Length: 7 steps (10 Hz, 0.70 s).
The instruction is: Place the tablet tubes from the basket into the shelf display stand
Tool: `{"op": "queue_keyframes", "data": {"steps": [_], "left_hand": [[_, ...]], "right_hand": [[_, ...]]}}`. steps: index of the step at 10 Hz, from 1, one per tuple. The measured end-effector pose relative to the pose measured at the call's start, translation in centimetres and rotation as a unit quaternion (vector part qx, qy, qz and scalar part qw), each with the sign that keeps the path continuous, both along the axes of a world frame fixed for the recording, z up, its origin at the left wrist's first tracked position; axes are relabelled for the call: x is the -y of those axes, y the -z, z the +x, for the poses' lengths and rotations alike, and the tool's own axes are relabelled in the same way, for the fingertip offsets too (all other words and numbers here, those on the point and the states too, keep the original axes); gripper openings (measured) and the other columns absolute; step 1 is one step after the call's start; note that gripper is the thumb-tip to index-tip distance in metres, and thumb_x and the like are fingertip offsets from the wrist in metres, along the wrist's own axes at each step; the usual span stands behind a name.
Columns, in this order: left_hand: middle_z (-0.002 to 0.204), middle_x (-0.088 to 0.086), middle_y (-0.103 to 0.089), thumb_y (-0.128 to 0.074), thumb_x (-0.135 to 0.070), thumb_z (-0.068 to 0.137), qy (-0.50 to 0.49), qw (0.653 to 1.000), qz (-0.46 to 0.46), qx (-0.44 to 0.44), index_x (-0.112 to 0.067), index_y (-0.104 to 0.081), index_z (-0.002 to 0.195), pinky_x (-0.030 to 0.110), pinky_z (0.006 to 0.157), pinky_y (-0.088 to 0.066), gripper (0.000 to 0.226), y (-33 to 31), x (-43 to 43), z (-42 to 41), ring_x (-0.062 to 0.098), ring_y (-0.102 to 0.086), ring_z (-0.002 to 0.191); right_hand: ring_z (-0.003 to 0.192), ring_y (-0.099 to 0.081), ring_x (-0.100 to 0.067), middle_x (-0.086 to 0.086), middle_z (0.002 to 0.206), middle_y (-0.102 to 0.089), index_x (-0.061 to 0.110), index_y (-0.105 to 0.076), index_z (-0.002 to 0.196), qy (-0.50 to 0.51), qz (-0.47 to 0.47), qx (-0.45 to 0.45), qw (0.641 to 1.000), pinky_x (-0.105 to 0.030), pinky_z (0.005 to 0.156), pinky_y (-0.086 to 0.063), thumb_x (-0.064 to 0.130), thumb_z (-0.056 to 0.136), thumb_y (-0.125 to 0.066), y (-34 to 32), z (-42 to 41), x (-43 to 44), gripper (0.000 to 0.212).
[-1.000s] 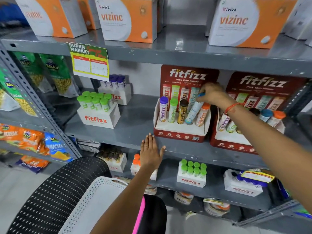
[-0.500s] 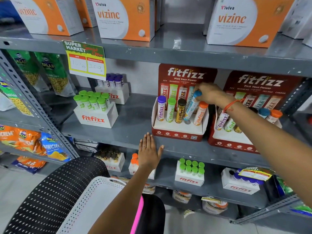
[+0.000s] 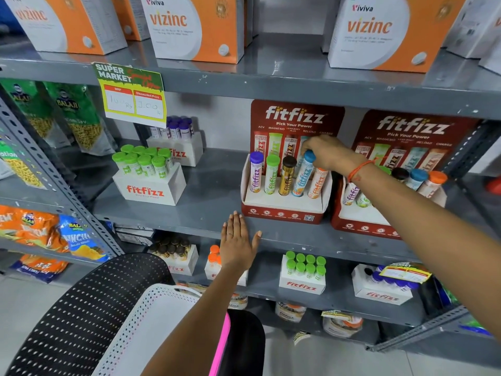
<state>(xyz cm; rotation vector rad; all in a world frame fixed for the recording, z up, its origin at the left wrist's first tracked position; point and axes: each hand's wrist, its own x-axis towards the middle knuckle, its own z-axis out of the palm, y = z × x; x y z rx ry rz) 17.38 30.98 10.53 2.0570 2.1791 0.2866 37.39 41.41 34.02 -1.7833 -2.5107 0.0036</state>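
Note:
A red and white fitfizz display stand (image 3: 282, 213) sits on the middle shelf. It holds purple, green, black, blue and orange capped tubes in a row. My right hand (image 3: 326, 151) grips the cap of the blue-capped tube (image 3: 302, 179), which leans slightly in its slot. Flat against the shelf's front edge below the stand rests my left hand (image 3: 238, 244), fingers spread and holding nothing. The black perforated basket (image 3: 81, 316) and a white one (image 3: 151, 327) hang at my left arm; their contents are hidden.
A second fitfizz stand (image 3: 360, 223) with tubes is under my right forearm. A white box of green-capped tubes (image 3: 149, 185) stands to the left, another with purple caps behind it. Orange vizinc boxes (image 3: 195, 28) fill the top shelf. Snack bags (image 3: 78, 237) hang at left.
My right hand has brought the blue-capped tube from tilted to nearly upright in its slot. The left hand has stayed on the shelf edge.

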Motion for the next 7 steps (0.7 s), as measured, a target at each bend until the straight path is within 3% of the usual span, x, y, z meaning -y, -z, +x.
{"op": "queue_keyframes", "data": {"steps": [1,3,5,6,7], "left_hand": [[0.157,0.008,0.007,0.021,-0.069,0.073,0.002,1.000,0.003,0.004,-0.011,0.009,0.147,0.035,0.114,0.009,0.095,0.2,-0.1,0.0,0.023,0.010,0.143],[0.157,0.008,0.008,0.016,-0.070,0.078,0.005,1.000,-0.016,-0.005,-0.010,0.010,0.147,0.036,0.115,0.007,0.091,0.2,0.0,-0.1,0.023,0.011,0.142],[0.157,0.014,0.001,-0.016,-0.057,0.095,0.005,0.996,-0.086,0.006,-0.004,0.002,0.147,0.039,0.116,-0.004,0.077,-2.9,-0.2,0.4,0.029,0.002,0.143],[0.141,0.015,-0.044,-0.035,-0.048,0.096,-0.026,0.990,-0.119,0.064,-0.008,-0.040,0.133,0.043,0.105,-0.038,0.055,-7.1,-0.7,1.8,0.033,-0.043,0.127],[0.113,0.012,-0.063,-0.037,-0.043,0.097,0.026,0.992,-0.081,0.096,-0.008,-0.055,0.111,0.039,0.084,-0.049,0.042,-12.8,-1.1,4.0,0.031,-0.060,0.100]], "right_hand": [[0.104,-0.059,-0.034,-0.017,0.119,-0.061,0.010,-0.061,0.111,0.002,-0.004,0.020,1.000,-0.038,0.083,-0.051,-0.003,0.082,-0.059,0.0,-0.1,0.0,0.031],[0.112,-0.054,-0.039,-0.023,0.126,-0.056,0.008,-0.060,0.117,-0.005,-0.017,0.038,0.999,-0.040,0.095,-0.047,-0.004,0.084,-0.054,1.5,-0.6,0.3,0.035],[0.109,-0.055,-0.041,-0.027,0.119,-0.059,-0.001,-0.046,0.126,0.011,0.034,0.013,0.999,-0.044,0.090,-0.049,-0.012,0.083,-0.045,1.6,-0.2,2.6,0.044],[0.115,-0.052,-0.040,-0.026,0.124,-0.056,-0.003,-0.042,0.130,0.016,0.086,-0.003,0.996,-0.043,0.098,-0.047,-0.010,0.081,-0.050,1.6,0.3,4.1,0.050],[0.106,-0.058,-0.037,-0.023,0.118,-0.060,0.000,-0.052,0.120,0.024,0.075,-0.016,0.997,-0.039,0.086,-0.050,0.003,0.084,-0.055,-0.4,0.7,6.1,0.036]]}}
